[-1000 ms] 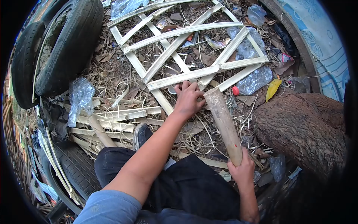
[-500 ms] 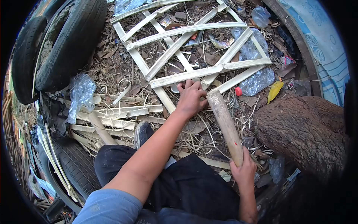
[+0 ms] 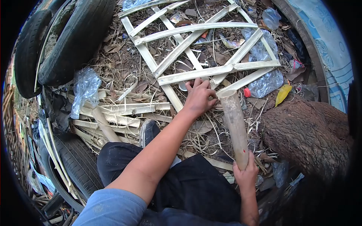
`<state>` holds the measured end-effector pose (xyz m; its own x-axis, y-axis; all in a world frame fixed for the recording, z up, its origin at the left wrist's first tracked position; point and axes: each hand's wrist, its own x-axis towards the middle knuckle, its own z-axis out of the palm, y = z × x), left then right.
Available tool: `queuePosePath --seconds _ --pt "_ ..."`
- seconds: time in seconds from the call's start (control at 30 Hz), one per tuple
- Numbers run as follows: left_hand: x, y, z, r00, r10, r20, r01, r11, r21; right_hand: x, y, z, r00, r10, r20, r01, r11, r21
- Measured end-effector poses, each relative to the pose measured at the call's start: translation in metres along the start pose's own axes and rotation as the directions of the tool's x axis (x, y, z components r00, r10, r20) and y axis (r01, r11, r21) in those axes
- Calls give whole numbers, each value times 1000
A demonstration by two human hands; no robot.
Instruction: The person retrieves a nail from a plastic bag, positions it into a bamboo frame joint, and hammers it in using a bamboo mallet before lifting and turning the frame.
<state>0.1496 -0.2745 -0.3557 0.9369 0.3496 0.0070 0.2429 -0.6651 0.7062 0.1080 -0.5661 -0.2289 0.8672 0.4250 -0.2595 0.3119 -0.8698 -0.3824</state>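
Note:
A lattice of pale split bamboo strips (image 3: 196, 73) lies on the littered ground, its strips crossing over and under one another. At its near edge is my left hand (image 3: 200, 98), fingers curled and closed against the lowest crosswise strip; the fingertips are partly hidden. My right hand (image 3: 246, 174) grips the lower end of a thick, round wooden stick (image 3: 234, 126), which has a small red mark. The stick's upper end is raised just right of my left hand, close to the lattice's near end.
Loose bamboo strips (image 3: 124, 109) and another round stick (image 3: 105, 124) lie to the left. Old tires (image 3: 77, 41) stand beyond them. On the right are a tree trunk (image 3: 301, 132), a yellow leaf (image 3: 282, 94), plastic bottles (image 3: 266, 83) and a blue patterned sheet (image 3: 324, 41).
The view has shifted slightly, so the lattice and my left hand appear farther right. The stick's upper end has swung a little right, while my right hand stays in nearly the same place.

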Motion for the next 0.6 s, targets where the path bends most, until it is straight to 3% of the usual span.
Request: queuePosePath --seconds 0.07,0.13,0.2,0.27,0.3,0.37,0.4,0.47,0.53,0.6 --pt "1 2 -3 1000 13 27 -12 999 -30 -3 0 0 996 79 46 -80 997 11" --pt "5 4 -4 1000 14 10 -13 1000 -7 -2 5 2 1000 -21 -19 21 1000 -9" --pt "2 6 -8 997 -34 76 33 999 7 -4 4 6 999 2 -37 1 997 83" --pt "-1 5 -7 996 -25 84 24 1000 12 1 -5 1 996 64 63 -58 994 -91" --pt "-1 4 -4 997 -18 69 18 1000 7 -3 -1 3 996 69 60 -63 994 -93" --pt "2 5 -7 998 -16 55 17 1000 -17 -6 7 10 994 -75 -84 81 993 80" --pt "0 5 -8 998 -31 58 32 999 -14 -4 8 11 995 -78 -68 83 993 84" --pt "2 5 -8 997 -24 70 24 1000 1 5 6 8 999 31 14 -31 998 -46" --pt "4 1 -1 1000 12 -6 -13 1000 -19 5 10 10 999 -48 -12 46 995 -93" --pt "1 0 0 1000 6 -8 -6 999 -40 -4 6 15 988 -65 -139 75 995 67"
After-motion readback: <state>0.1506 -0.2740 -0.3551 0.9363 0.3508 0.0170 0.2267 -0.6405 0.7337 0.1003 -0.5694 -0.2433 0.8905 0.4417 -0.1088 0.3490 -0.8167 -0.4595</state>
